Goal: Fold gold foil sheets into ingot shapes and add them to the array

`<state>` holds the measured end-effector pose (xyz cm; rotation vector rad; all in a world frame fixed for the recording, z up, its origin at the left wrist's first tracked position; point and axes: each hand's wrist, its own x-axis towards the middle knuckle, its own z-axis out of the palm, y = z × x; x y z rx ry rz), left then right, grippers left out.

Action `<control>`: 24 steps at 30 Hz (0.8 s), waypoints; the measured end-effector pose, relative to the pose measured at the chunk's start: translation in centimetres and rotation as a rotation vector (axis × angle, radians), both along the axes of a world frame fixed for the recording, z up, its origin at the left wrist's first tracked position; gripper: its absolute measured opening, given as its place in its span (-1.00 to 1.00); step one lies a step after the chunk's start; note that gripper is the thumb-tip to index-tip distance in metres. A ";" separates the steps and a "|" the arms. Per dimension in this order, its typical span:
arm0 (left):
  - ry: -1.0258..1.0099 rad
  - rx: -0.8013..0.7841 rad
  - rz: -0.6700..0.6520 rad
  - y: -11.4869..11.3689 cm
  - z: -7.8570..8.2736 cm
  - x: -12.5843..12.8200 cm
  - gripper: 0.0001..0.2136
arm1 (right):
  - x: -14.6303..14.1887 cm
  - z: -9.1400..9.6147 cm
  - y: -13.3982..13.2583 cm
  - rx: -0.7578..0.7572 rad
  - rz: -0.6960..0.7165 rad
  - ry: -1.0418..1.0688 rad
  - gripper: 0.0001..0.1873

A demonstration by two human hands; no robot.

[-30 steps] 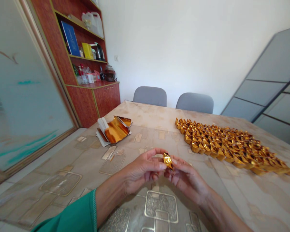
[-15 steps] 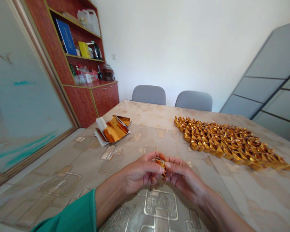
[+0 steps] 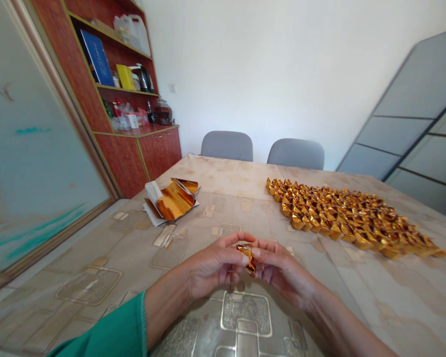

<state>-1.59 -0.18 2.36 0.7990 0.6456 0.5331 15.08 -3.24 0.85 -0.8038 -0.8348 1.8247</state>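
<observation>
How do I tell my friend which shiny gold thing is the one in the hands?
Find the big patterned table. Near its front edge, a person's left hand and right hand meet, pinching a small folded piece of gold foil between them. Unlike the many gold pieces lying in rows to the right, it alone is held.

Table (image 3: 226, 173), patterned oilcloth top: gold foil sheets (image 3: 174, 201) on white paper (image 3: 151, 191) fwd of L hand (image 3: 215, 265); folded gold foil pieces (image 3: 347, 218), dense rows, fwd-right of R hand (image 3: 282, 270).
</observation>
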 end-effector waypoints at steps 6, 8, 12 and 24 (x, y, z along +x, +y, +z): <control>0.007 0.073 0.007 -0.1 0.4 -0.2 -0.64 | 0.8 -0.1 0.4 -0.036 -0.004 0.055 -0.86; -0.003 0.209 0.004 -0.1 0.6 -0.4 -0.67 | 1.4 -0.2 0.7 -0.081 0.005 0.103 -0.81; 0.081 0.444 0.032 0.3 0.3 -0.4 -0.54 | 2.2 -0.3 1.0 -0.116 0.021 0.088 -0.72; 0.108 0.656 0.396 0.0 -1.1 1.3 -0.70 | 0.9 1.1 0.0 0.307 -0.209 -0.387 -0.73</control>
